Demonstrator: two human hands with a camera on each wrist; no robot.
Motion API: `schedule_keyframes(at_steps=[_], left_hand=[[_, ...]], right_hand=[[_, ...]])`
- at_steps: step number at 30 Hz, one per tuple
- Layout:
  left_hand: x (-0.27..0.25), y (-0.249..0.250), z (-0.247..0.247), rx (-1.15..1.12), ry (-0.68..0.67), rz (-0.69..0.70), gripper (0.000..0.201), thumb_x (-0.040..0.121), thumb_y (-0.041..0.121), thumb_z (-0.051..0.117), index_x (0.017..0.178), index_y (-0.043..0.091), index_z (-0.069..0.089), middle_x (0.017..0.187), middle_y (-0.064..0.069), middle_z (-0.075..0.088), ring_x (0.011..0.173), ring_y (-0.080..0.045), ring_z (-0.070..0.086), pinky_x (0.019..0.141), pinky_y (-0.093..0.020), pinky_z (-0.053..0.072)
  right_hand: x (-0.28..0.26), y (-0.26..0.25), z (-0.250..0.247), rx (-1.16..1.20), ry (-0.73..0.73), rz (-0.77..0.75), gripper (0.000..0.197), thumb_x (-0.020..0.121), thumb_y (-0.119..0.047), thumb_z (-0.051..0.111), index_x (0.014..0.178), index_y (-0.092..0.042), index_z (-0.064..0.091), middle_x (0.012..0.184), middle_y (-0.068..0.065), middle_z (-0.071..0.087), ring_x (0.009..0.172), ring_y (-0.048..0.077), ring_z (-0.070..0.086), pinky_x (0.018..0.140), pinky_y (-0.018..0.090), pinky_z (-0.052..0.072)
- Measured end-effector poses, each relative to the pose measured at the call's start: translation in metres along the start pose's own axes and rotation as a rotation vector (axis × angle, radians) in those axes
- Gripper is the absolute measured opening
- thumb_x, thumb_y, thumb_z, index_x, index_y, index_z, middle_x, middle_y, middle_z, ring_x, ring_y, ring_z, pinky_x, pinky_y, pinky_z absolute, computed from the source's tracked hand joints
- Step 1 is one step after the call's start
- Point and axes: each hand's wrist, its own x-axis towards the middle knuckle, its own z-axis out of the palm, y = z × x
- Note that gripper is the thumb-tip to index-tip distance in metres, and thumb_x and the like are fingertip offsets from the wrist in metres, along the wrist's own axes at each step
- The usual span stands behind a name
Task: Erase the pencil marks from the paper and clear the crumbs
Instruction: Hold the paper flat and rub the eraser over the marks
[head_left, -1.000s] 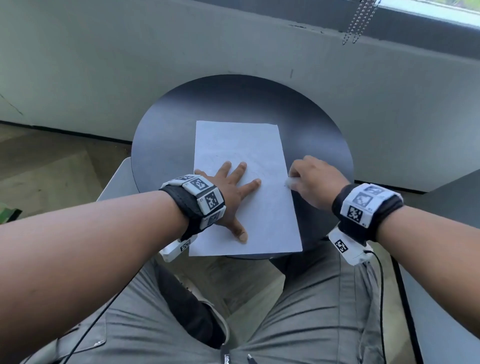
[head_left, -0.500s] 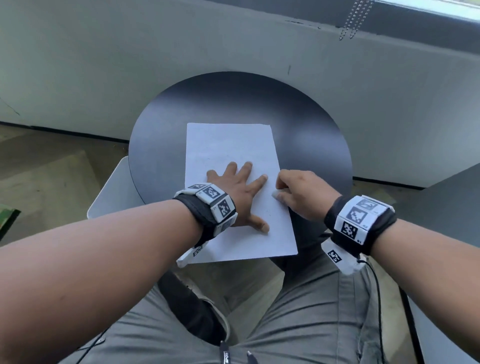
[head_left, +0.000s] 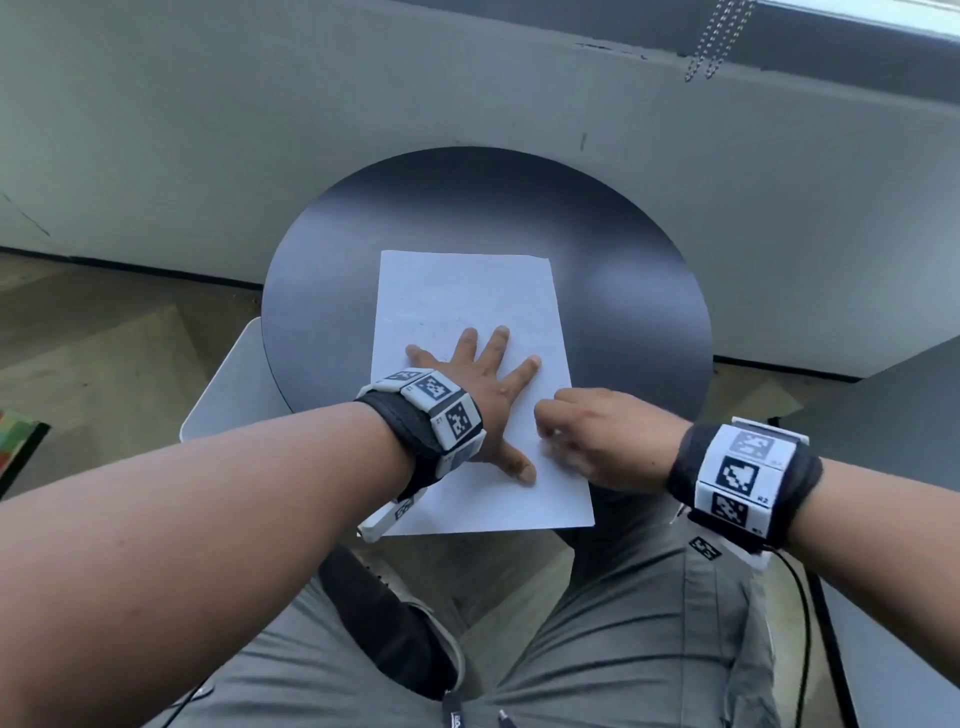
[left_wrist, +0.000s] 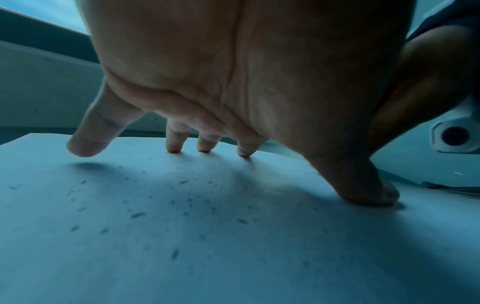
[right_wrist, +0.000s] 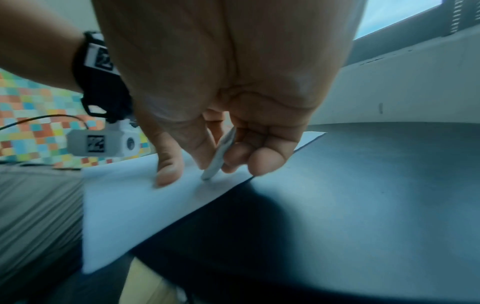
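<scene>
A white sheet of paper (head_left: 467, 296) lies on the round dark table (head_left: 634, 312), its near edge hanging past the table rim. My left hand (head_left: 483, 384) presses flat on the paper's middle with fingers spread; its fingertips (left_wrist: 176, 148) and thumb touch the sheet. Small dark eraser crumbs (left_wrist: 137, 215) are scattered over the paper (left_wrist: 233, 257) under that palm. My right hand (head_left: 587, 431) sits at the paper's right edge and pinches a thin white eraser (right_wrist: 221, 154), whose tip touches the paper (right_wrist: 124, 203). Faint pencil marks (head_left: 436, 327) show beyond the left fingers.
A grey wall (head_left: 363, 104) with a window sill rises right behind the table. A white chair (head_left: 228, 395) stands at the table's left edge. My knees in grey trousers (head_left: 623, 634) are below the paper. A bead chain (head_left: 711, 41) hangs at top right.
My right hand has moved left and nearer, from beside the paper's edge onto the sheet close to the left thumb. The left hand stays pressed on the paper.
</scene>
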Motion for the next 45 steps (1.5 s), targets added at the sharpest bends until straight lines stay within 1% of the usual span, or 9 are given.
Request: schedule_keyframes(at_steps=[5,11,16,22,27,32,37,42,45], left_hand=[[0.001,0.000,-0.001,0.003,-0.002,0.006,0.136,0.055,0.096,0.060,0.155,0.044,-0.016,0.166,-0.003,-0.023,0.153,-0.039,-0.012,0.102,-0.083,0.018],[0.003,0.001,-0.002,-0.032,0.001,0.015,0.138,0.052,0.094,0.064,0.155,0.045,-0.013,0.166,-0.004,-0.022,0.152,-0.040,-0.014,0.100,-0.085,0.017],[0.004,-0.003,0.002,-0.008,0.021,0.001,0.142,0.049,0.099,0.059,0.155,0.043,-0.017,0.166,0.001,-0.023,0.153,-0.035,-0.014,0.101,-0.084,0.017],[0.004,-0.002,0.001,-0.019,0.020,0.005,0.145,0.047,0.099,0.060,0.156,0.039,-0.015,0.166,0.003,-0.023,0.153,-0.034,-0.014,0.100,-0.082,0.019],[0.002,-0.003,-0.001,-0.013,0.006,0.006,0.144,0.048,0.098,0.060,0.156,0.040,-0.015,0.166,0.002,-0.023,0.153,-0.035,-0.013,0.101,-0.083,0.022],[0.000,-0.002,-0.005,-0.052,-0.003,0.017,0.141,0.052,0.094,0.065,0.157,0.041,-0.012,0.166,0.002,-0.024,0.153,-0.035,-0.016,0.102,-0.082,0.024],[0.002,-0.006,-0.004,0.009,0.007,0.010,0.138,0.051,0.100,0.056,0.156,0.043,-0.013,0.166,0.005,-0.020,0.153,-0.033,-0.010,0.100,-0.077,0.031],[0.003,-0.015,-0.013,0.062,0.053,0.061,0.124,0.063,0.094,0.056,0.159,0.040,-0.001,0.167,0.002,-0.001,0.147,-0.032,0.013,0.101,-0.068,0.036],[0.007,-0.017,-0.012,0.054,0.042,0.042,0.134,0.057,0.096,0.059,0.159,0.037,-0.004,0.168,0.004,-0.008,0.150,-0.033,0.006,0.103,-0.074,0.030]], right_hand=[[0.036,0.032,-0.021,0.140,0.212,0.264,0.011,0.093,-0.030,0.050,0.099,-0.021,0.050,0.102,0.005,0.059,0.095,0.029,0.054,0.082,0.039,0.047],[0.024,0.024,-0.017,0.110,0.049,0.065,0.009,0.093,-0.026,0.054,0.100,-0.023,0.056,0.094,0.000,0.057,0.087,0.022,0.050,0.079,0.034,0.043],[0.044,0.037,-0.030,0.208,0.185,0.329,0.013,0.092,-0.030,0.056,0.100,-0.020,0.055,0.100,0.001,0.060,0.094,0.023,0.054,0.080,0.033,0.046],[0.030,0.027,-0.026,0.146,0.001,0.137,0.006,0.092,-0.031,0.059,0.093,-0.028,0.054,0.096,0.001,0.064,0.090,0.022,0.056,0.079,0.033,0.048],[0.050,0.038,-0.034,0.148,0.154,0.303,0.009,0.090,-0.033,0.054,0.096,-0.026,0.053,0.097,0.005,0.062,0.087,0.025,0.057,0.077,0.037,0.051],[0.035,0.015,-0.023,0.082,0.005,0.042,0.010,0.091,-0.023,0.055,0.100,-0.025,0.054,0.095,0.001,0.062,0.086,0.022,0.053,0.077,0.035,0.047],[0.058,0.037,-0.034,0.209,0.135,0.333,0.011,0.091,-0.038,0.057,0.094,-0.029,0.053,0.098,0.003,0.060,0.087,0.024,0.056,0.072,0.031,0.045],[0.060,0.039,-0.035,0.213,0.101,0.368,0.020,0.090,-0.043,0.059,0.095,-0.025,0.052,0.100,0.002,0.060,0.088,0.024,0.056,0.073,0.033,0.047],[0.051,0.027,-0.030,0.198,0.108,0.336,0.014,0.089,-0.039,0.058,0.092,-0.026,0.052,0.094,0.003,0.061,0.083,0.024,0.057,0.071,0.033,0.049]])
